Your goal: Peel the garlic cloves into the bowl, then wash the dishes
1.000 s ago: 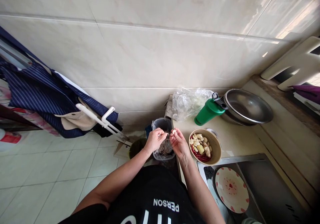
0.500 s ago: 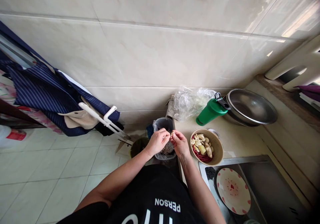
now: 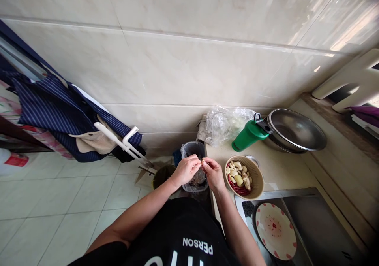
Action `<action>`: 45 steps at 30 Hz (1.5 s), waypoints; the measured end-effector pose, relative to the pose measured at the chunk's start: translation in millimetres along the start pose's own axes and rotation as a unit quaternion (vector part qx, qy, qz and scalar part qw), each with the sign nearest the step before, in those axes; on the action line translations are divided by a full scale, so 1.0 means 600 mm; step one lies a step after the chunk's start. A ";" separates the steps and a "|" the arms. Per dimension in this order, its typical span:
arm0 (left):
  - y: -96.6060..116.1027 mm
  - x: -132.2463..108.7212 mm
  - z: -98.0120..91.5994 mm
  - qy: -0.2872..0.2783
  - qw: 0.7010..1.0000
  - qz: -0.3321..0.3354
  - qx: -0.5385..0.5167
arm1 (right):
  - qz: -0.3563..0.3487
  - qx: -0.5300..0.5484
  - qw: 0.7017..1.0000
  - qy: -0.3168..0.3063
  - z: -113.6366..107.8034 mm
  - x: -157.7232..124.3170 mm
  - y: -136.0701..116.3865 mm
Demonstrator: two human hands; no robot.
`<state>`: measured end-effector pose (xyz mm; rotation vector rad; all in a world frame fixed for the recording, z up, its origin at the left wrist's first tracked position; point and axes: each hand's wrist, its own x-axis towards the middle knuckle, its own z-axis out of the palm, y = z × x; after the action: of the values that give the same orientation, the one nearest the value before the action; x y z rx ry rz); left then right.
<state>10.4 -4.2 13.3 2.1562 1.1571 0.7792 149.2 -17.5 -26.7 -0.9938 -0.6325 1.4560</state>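
My left hand (image 3: 187,170) and my right hand (image 3: 213,174) meet fingertip to fingertip over a lined trash bin (image 3: 194,146). Both are closed in a pinch on a small pale piece that looks like a garlic clove (image 3: 201,162), mostly hidden by the fingers. Inside the bin, its clear bag holds brownish scraps (image 3: 197,178). Just right of my right hand, a beige basket (image 3: 258,181) stands on the counter. It contains several peeled garlic cloves (image 3: 233,169), pieces of ginger (image 3: 246,180) and red chilies (image 3: 240,189).
Behind the basket are a green shaker bottle (image 3: 247,134), crumpled plastic bags (image 3: 222,123) and metal bowls (image 3: 296,129). A patterned plate (image 3: 275,231) lies on the stove (image 3: 322,218). At left, striped cloth (image 3: 56,108) hangs by white handles (image 3: 118,141). Another bin (image 3: 162,175) stands on the floor.
My fingertips stay together over the bin, with the right fingers shifted slightly and now covering more of the small piece. The view has tilted a little.
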 end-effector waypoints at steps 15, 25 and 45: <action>-0.008 -0.002 0.012 0.058 0.998 -0.024 -0.003 | 0.034 0.013 0.997 -0.071 0.006 -0.005 -0.021; -0.010 0.002 0.003 0.088 0.996 -0.024 0.002 | 0.137 0.049 0.981 -0.125 -0.019 0.000 -0.040; -0.021 0.006 0.016 0.016 0.999 -0.029 -0.022 | -0.077 -0.205 0.972 -0.088 -0.022 0.019 -0.018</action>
<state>12.6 2.8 -1.2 2.0714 1.2017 0.8090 166.6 -7.1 -26.5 -1.1078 -1.1487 1.3108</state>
